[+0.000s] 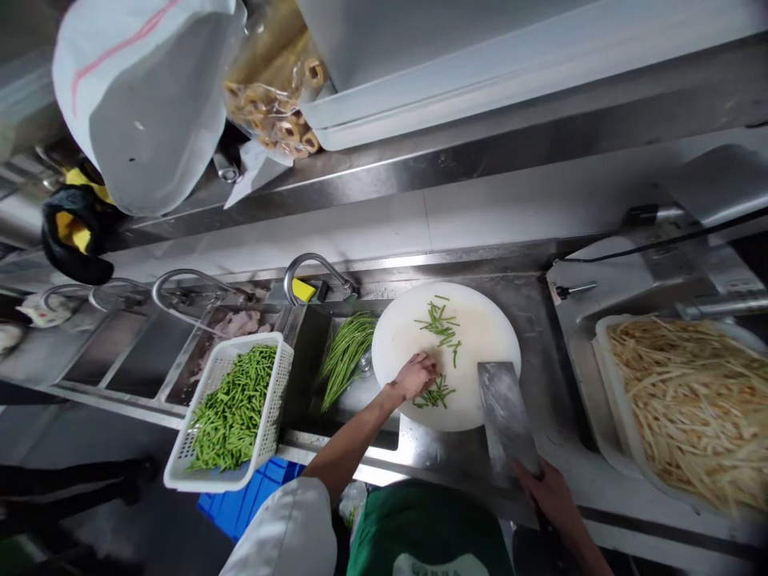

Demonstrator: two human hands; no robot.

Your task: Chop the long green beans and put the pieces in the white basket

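Note:
A round white cutting board point(474, 332) lies across the sink edge, with short pieces of thin green stems on it. My left hand point(417, 374) rests over the board, fingers bent down onto a small pile of cut green stems point(438, 394); the fingertips are partly hidden. More cut pieces point(442, 324) are scattered towards the board's far side. In my right hand point(545, 486) is the handle of a broad cleaver point(507, 412), whose blade overlaps the board's right edge. Long uncut green stems point(348, 352) lie in the sink just left of the board.
A white basket point(279, 392) heaped with cut green stems stands at the left, above a blue crate point(258, 500). Pale shreds fill a tub point(627, 436) at the right. Curved faucets point(312, 260) line the wall; a metal shelf point(384, 172) runs overhead. Someone's legs point(72, 484) show at far left.

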